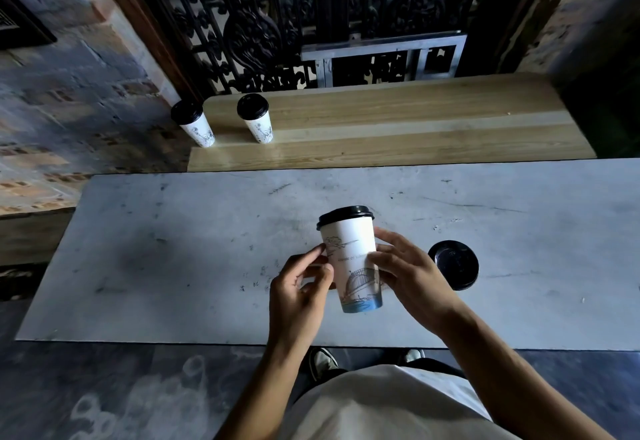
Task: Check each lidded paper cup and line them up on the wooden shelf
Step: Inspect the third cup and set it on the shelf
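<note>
1. At the far left, two white paper cups with black plastic lids and dark line drawings are standing upright on the pale wooden shelf (pixel 398 121) beyond the table. The far-left shelf cup (pixel 195 126) is sitting at the shelf's left end, right by its edge, and the second shelf cup (pixel 256 121) is standing just to its right, apart from it.
2. In the near middle, the left hand (pixel 299 292) is curling loosely, its thumb and fingertips (pixel 320 252) touching the left wall of a third white paper cup with a black lid, a bridge drawing and a blue band at its base (pixel 353 259). The hand is only part closed, pinching lightly at the side and not wrapping round.
3. That held cup is being kept above the grey scuffed table top (pixel 173 249), tilted a little with its lid leaning to the left and away, its base nearest the person.
4. The right hand (pixel 412 275) is grasping the cup's right side, fingers spread and bent round the wall, thumb lying across the printed front.
5. Just right of that hand, a fourth cup, seen mostly as a round black lid from above (pixel 453 264), is standing on the table, not touched by either hand.
6. Counting: four lidded cups in all, two on the shelf, one in both hands, one on the table.
</note>
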Demonstrator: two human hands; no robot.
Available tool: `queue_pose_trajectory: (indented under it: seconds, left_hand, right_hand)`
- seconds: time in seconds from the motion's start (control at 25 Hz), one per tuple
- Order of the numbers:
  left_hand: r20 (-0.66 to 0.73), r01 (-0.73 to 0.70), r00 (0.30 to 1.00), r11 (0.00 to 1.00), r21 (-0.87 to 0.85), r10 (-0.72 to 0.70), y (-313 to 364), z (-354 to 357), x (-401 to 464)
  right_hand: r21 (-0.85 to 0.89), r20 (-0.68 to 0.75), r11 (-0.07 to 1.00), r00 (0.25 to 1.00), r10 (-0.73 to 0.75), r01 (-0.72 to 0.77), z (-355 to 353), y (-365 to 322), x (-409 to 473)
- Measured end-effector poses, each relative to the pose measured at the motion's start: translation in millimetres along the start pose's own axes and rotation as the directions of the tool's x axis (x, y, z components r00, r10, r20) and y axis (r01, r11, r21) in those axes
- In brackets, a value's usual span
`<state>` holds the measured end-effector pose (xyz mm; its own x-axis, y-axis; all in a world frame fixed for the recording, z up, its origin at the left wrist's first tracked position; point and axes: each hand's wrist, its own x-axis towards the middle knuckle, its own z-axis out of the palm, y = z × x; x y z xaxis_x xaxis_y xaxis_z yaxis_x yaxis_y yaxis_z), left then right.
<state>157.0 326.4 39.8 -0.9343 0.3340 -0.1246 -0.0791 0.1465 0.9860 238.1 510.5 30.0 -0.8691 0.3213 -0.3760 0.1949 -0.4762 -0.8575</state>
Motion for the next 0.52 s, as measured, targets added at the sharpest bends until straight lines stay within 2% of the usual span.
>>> queue_pose_trajectory:
  seconds: [0.12, 0.24, 0.36, 0.52]
  left_hand:
    - [0.034, 0.03, 0.999, 0.999, 0.018, -0.031, 1, 1, -1]
    - [0.036, 0.059, 0.998, 0.997, 0.039, -0.06, -1, 3, -3]
    - [-0.007, 0.071, 0.997, 0.996, 0.057, -0.071, -2, 5, -5]
    - [-0.046, 0.01, 0.999, 0.997, 0.07, -0.006, -2, 4, -4]
  right_hand:
    - [0.072, 0.032, 0.997, 0.999, -0.001, -0.001, -2, 0, 0]
    - [0.064, 0.061, 0.997, 0.997, -0.037, 0.033, -2, 4, -1]
    - [0.046, 0.004, 0.998, 0.999, -0.033, 0.033, -2, 10, 0]
    - [-0.04, -0.043, 0.999, 0.999, -0.023, 0.022, -5, 12, 5]
